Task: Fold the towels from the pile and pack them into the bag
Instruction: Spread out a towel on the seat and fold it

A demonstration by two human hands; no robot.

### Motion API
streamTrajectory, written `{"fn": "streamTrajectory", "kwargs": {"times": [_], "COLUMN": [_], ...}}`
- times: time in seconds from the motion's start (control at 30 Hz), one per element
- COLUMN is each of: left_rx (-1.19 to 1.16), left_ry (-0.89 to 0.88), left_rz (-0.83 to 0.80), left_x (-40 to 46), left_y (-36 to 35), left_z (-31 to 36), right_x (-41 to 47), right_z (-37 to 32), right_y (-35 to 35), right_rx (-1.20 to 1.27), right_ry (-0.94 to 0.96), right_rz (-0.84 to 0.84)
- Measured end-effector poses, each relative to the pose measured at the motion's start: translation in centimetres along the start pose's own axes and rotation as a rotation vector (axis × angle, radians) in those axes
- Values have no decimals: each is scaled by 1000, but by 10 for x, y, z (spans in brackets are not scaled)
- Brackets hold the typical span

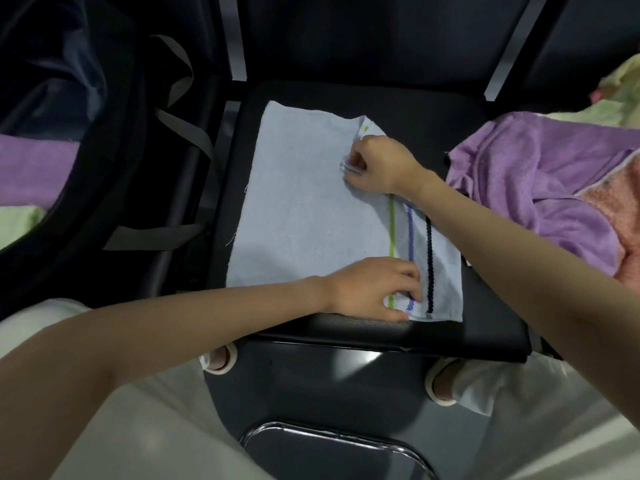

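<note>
A light blue towel with green, blue and dark stripes lies spread on a black seat. My right hand pinches a fold of the towel near its far right part. My left hand pinches the towel's near edge by the stripes. The pile sits at the right: a purple towel over a pink towel, with a pale green towel behind. The dark bag stands open at the left, and a purple towel and a green towel show inside it.
Grey straps of the bag hang between the bag and the seat. Black seat backs rise behind the towel. Below the seat is a dark base with a chrome rim, with my feet on either side.
</note>
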State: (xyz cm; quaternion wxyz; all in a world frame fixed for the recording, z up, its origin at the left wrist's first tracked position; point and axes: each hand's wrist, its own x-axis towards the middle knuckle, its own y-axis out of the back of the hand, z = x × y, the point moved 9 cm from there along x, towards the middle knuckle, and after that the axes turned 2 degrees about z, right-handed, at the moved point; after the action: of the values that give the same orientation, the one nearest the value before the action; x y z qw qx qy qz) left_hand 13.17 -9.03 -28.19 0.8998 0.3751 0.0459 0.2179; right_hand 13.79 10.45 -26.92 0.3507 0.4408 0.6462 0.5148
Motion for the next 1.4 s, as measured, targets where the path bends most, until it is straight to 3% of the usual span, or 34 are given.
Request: {"fn": "streamTrajectory", "kwargs": {"times": [0.13, 0.3, 0.43, 0.53, 0.83, 0.97, 1.1, 1.17, 1.23, 1.4], "left_rx": [11, 111, 269, 314, 438, 219, -419, -598, -671, -669], "left_ry": [15, 36, 61, 54, 204, 344, 606, 657, 685, 784], "left_rz": [-9, -32, -24, -88, -236, -110, 51, 128, 202, 304], "left_x": [0, -3, 8, 23, 47, 52, 30, 12, -10, -82], "left_y": [0, -1, -6, -19, -33, -17, 10, 32, 61, 104], "left_z": [1, 6, 21, 33, 43, 34, 23, 26, 27, 9], "right_x": [9, 11, -8, -33, -49, -54, -59, -56, -41, 2], "right_z": [-7, 34, 106, 155, 190, 191, 187, 173, 149, 74], "right_y": [-7, 6, 36, 50, 41, 42, 49, 55, 66, 71], "right_rx": [-216, 206, 605, 676, 634, 699, 990, 1254, 1417, 1415], "right_ry": [5, -204, -543, -748, -802, -826, -963, -998, -941, -809], "right_rz": [-123, -142, 222, 430, 344, 357, 468, 593, 672, 631]}}
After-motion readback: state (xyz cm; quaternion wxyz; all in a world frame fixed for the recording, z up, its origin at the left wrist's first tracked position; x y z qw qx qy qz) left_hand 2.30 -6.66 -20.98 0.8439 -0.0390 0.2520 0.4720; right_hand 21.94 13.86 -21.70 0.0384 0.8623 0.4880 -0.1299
